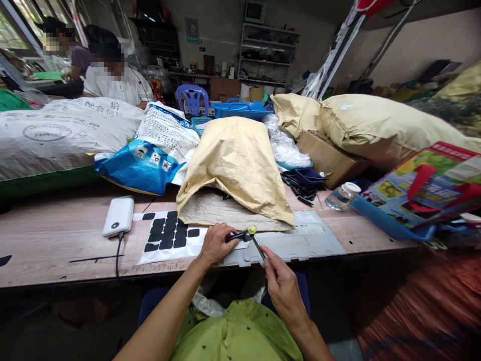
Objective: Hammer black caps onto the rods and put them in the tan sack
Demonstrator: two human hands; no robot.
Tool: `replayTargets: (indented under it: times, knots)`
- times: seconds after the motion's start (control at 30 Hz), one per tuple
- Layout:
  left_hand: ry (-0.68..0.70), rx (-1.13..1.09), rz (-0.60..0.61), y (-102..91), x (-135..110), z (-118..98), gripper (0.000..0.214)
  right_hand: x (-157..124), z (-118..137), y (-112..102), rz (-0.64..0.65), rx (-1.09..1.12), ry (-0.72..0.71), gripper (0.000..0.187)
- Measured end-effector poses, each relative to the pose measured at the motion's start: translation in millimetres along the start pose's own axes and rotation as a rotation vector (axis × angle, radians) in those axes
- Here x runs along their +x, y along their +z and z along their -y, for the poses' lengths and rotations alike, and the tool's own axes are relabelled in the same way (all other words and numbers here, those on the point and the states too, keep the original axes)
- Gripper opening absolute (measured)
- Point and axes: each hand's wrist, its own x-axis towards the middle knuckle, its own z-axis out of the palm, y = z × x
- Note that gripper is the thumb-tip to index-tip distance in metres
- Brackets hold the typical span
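Observation:
My left hand [218, 243] is closed on a slim black piece [235, 236] just above the table's front edge. In my right hand [278, 273] is a small hammer [258, 245] with a silver handle and a yellow-green end on its head. The hammer's head is right by the tip of the black piece; whether they touch I cannot tell. Under both hands lies a grey mat [311, 243]. Left of it is a white sheet [150, 258] with rows of black rounded-square stickers [168, 231]. A large tan sack [236, 155] lies just beyond my hands, its mouth toward me.
A white power bank [118, 216] with a cable sits at left. Blue-and-white [150, 150] and white sacks [63, 135] lie behind. To the right are black parts [298, 188], a clear jar [342, 195] and a blue tray [394, 220]. Two people sit at back left.

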Motion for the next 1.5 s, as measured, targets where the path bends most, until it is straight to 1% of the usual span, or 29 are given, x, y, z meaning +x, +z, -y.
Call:
replayTargets:
  times: [0.13,0.27,0.37,0.47,0.57,0.67,0.73,0.8,0.87,0.93,1.0,1.07,1.17,1.23,1.27,1.3,1.4,1.43,1.5]
  knots:
    - [-0.002,0.003,0.003,0.5,1,1,0.013,3,6,4,-0.009,-0.019,-0.051,0.04]
    - [-0.01,-0.007,0.001,1.2,1,1,0.015,5,6,8,0.01,-0.04,-0.046,0.04]
    - [-0.016,-0.008,-0.001,1.8,1,2,0.016,8,7,7,0.018,-0.045,-0.039,0.039]
    - [-0.014,-0.009,-0.004,1.8,1,1,0.015,9,11,6,0.023,-0.038,-0.066,0.04]
    - [-0.021,-0.007,-0.014,1.3,1,1,0.016,7,14,10,0.063,-0.039,-0.085,0.041]
    - [-0.031,-0.004,-0.014,1.3,1,0,0.017,4,12,15,0.096,-0.047,-0.073,0.041]
    - [-0.033,-0.005,-0.01,1.6,2,0,0.018,5,9,13,0.079,-0.048,-0.062,0.04]
    - [-0.031,-0.001,-0.006,1.9,2,0,0.019,9,5,6,0.017,-0.069,-0.049,0.038]
    - [-0.028,0.005,0.009,1.6,2,1,0.018,15,-4,-4,-0.059,-0.137,-0.023,0.038]
    - [-0.021,-0.003,0.034,0.5,3,2,0.016,21,-16,-14,-0.115,-0.271,0.015,0.038]
    - [-0.007,-0.035,0.055,-1.0,3,4,0.015,25,-30,-21,-0.137,-0.444,0.054,0.039]
    - [0.015,-0.088,0.066,-2.4,2,6,0.016,27,-40,-24,-0.133,-0.596,0.062,0.04]
    - [0.051,-0.168,0.061,-3.2,2,7,0.015,31,-40,-23,-0.155,-0.722,0.026,0.037]
    - [0.075,-0.191,0.052,-2.8,1,8,0.015,35,-31,-19,-0.173,-0.703,-0.001,0.031]
    - [0.087,-0.19,0.048,-2.5,1,8,0.015,38,-25,-16,-0.155,-0.643,-0.019,0.029]
    - [0.098,-0.186,0.048,-2.2,1,9,0.015,42,-19,-13,-0.107,-0.549,-0.043,0.029]
    - [0.132,-0.169,0.067,-1.6,-1,9,0.018,53,-2,0,0.135,-0.208,-0.111,0.038]
    - [0.147,-0.165,0.078,-1.7,-1,9,0.019,57,3,5,0.2,-0.141,-0.119,0.042]
    - [0.176,-0.154,0.103,-2.5,-2,9,0.021,62,9,14,0.271,-0.093,-0.122,0.037]
